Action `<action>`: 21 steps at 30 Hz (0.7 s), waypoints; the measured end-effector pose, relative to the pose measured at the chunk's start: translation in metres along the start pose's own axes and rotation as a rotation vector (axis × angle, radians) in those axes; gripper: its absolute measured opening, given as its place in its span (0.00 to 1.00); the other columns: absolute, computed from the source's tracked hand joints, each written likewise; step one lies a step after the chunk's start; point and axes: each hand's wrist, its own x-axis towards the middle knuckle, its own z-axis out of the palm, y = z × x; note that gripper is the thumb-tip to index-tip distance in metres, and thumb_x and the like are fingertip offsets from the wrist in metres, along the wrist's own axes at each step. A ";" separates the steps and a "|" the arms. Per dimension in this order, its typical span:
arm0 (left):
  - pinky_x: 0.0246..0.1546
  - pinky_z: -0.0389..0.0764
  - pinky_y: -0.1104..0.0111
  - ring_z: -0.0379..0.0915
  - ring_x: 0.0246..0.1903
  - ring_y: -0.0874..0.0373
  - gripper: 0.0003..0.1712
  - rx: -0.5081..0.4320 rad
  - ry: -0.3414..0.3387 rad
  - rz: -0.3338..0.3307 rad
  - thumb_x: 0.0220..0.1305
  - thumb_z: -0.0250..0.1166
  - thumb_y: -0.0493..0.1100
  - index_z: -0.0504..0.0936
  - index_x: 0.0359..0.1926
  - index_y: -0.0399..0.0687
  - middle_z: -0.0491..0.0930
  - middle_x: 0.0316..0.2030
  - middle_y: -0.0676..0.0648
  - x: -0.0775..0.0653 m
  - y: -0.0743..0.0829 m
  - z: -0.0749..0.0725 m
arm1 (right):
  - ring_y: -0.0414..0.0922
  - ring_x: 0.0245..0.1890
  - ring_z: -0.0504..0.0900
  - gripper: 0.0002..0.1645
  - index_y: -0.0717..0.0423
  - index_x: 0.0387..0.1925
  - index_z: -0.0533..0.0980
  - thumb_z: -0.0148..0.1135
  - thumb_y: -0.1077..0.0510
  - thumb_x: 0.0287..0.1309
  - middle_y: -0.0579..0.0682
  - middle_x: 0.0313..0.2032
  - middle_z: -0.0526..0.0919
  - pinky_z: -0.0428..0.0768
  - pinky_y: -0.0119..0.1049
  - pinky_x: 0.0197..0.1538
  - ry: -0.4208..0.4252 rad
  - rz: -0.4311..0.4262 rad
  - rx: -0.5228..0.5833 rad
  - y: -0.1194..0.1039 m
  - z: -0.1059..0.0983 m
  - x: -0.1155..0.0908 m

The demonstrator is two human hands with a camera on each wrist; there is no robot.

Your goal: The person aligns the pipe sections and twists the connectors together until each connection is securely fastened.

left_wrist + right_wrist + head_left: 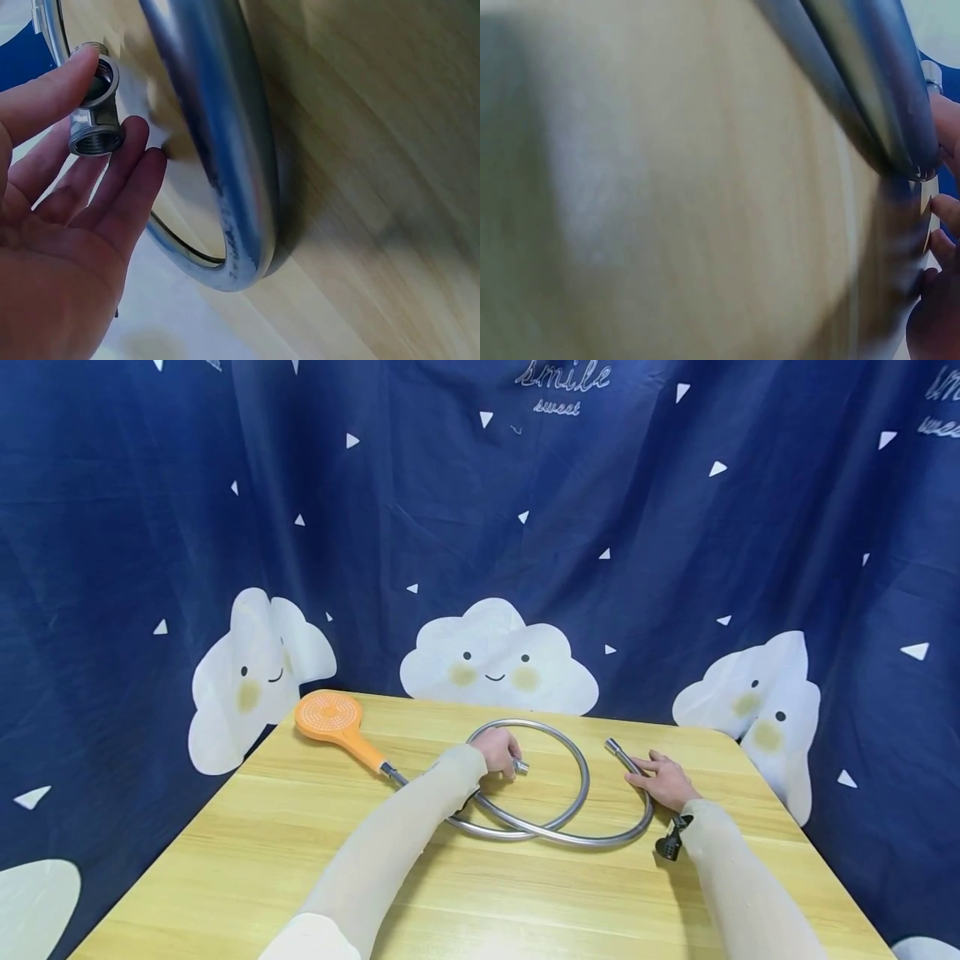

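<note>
A small metal tee-shaped pipe fitting [96,124] with threaded openings is pinched by my left hand [498,752]. In the left wrist view, that hand [67,232] has the thumb on one side of it and fingers behind. A silver shower hose [583,777] loops on the table around the left hand. One end joins an orange shower head [330,713] at the left; the other, with a metal connector [612,746], lies at the right. My right hand [667,782] has its loosely extended fingers at the hose just below this connector. Only fingers [946,214] show at the right wrist view's edge.
Everything lies on a light wooden table [525,893]. A dark blue curtain [450,510] with white clouds and triangles hangs behind and beside it. A black strapped device [670,843] sits on the right wrist.
</note>
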 end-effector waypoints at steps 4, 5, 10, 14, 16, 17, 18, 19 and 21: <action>0.50 0.79 0.67 0.79 0.41 0.59 0.19 0.020 0.002 -0.004 0.43 0.83 0.39 0.89 0.40 0.51 0.86 0.38 0.54 0.000 0.000 0.001 | 0.80 0.69 0.52 0.36 0.62 0.67 0.71 0.61 0.43 0.67 0.82 0.70 0.53 0.57 0.74 0.66 0.003 -0.010 -0.003 0.000 0.001 0.001; 0.50 0.79 0.67 0.79 0.41 0.59 0.19 0.026 0.005 -0.006 0.43 0.83 0.39 0.89 0.39 0.52 0.87 0.38 0.54 0.000 0.000 0.001 | 0.79 0.69 0.52 0.35 0.62 0.67 0.72 0.61 0.43 0.67 0.82 0.70 0.53 0.57 0.74 0.66 0.006 -0.012 -0.002 0.000 0.001 0.001; 0.51 0.79 0.67 0.79 0.42 0.58 0.20 0.022 0.002 -0.014 0.42 0.83 0.40 0.89 0.40 0.53 0.87 0.40 0.53 0.000 0.001 0.002 | 0.80 0.69 0.53 0.36 0.62 0.66 0.73 0.61 0.42 0.66 0.82 0.69 0.54 0.57 0.74 0.66 0.012 -0.014 -0.002 0.001 0.000 0.002; 0.51 0.79 0.65 0.79 0.43 0.58 0.20 0.009 -0.007 -0.023 0.43 0.83 0.41 0.89 0.40 0.54 0.87 0.42 0.53 -0.001 0.000 0.001 | 0.79 0.69 0.52 0.36 0.62 0.66 0.72 0.61 0.43 0.66 0.81 0.70 0.54 0.57 0.73 0.67 0.002 0.000 0.008 0.002 0.000 0.003; 0.51 0.80 0.65 0.80 0.44 0.58 0.20 0.004 -0.012 -0.032 0.43 0.83 0.42 0.89 0.41 0.56 0.86 0.43 0.54 -0.001 -0.001 0.001 | 0.79 0.69 0.53 0.35 0.63 0.66 0.72 0.61 0.44 0.67 0.81 0.70 0.54 0.58 0.72 0.67 0.003 0.005 0.007 0.001 0.000 0.003; 0.52 0.80 0.64 0.80 0.45 0.58 0.20 0.000 -0.014 -0.036 0.44 0.83 0.42 0.89 0.41 0.56 0.86 0.44 0.55 -0.002 -0.002 0.001 | 0.78 0.69 0.53 0.35 0.63 0.66 0.72 0.62 0.45 0.67 0.81 0.70 0.54 0.58 0.71 0.68 0.003 0.007 0.012 0.001 0.000 0.003; 0.53 0.79 0.64 0.80 0.46 0.58 0.20 -0.003 -0.016 -0.041 0.44 0.83 0.42 0.89 0.41 0.57 0.86 0.45 0.55 -0.002 -0.002 0.001 | 0.78 0.69 0.54 0.34 0.64 0.65 0.72 0.62 0.45 0.67 0.81 0.70 0.54 0.58 0.71 0.68 0.003 0.007 0.012 0.000 0.000 0.002; 0.54 0.79 0.64 0.80 0.47 0.58 0.20 -0.008 -0.017 -0.044 0.44 0.82 0.43 0.89 0.42 0.58 0.86 0.46 0.56 -0.002 -0.002 0.000 | 0.78 0.69 0.54 0.34 0.64 0.65 0.73 0.62 0.46 0.67 0.81 0.70 0.55 0.58 0.70 0.68 0.006 0.009 0.018 -0.001 -0.001 0.002; 0.55 0.79 0.64 0.79 0.49 0.58 0.20 -0.015 -0.011 -0.048 0.44 0.82 0.43 0.89 0.42 0.59 0.86 0.46 0.57 -0.002 -0.003 0.001 | 0.78 0.69 0.54 0.33 0.65 0.65 0.73 0.62 0.47 0.66 0.81 0.69 0.55 0.58 0.70 0.69 0.010 0.009 0.031 -0.003 -0.002 0.001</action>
